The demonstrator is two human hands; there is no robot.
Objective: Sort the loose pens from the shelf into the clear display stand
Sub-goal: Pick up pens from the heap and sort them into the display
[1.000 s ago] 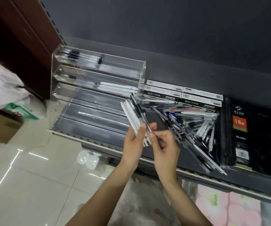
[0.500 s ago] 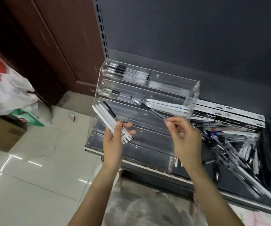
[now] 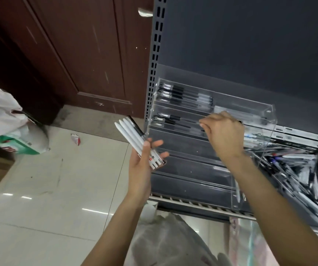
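Gripping white pens (image 3: 133,139) w/ left hand (image 3: 143,166) | right hand (image 3: 224,135) pinching, maybe pen | stand (image 3: 265,143) clear

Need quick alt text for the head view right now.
Right hand reaches into the second tier of the clear display stand; left hand grips a bundle of white pens. Loose pens lie piled at right.

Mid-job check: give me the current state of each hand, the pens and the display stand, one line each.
Left hand: grips a bundle of white pens, held in front of the stand.
White pens: bunched together, tips pointing up and left.
Right hand: fingers curled at the stand's second tier; what it pinches is unclear.
Clear display stand: upright on the shelf, top two tiers holding pens, lower tiers look empty.
Loose pens: heaped unsorted on the shelf right of the stand.
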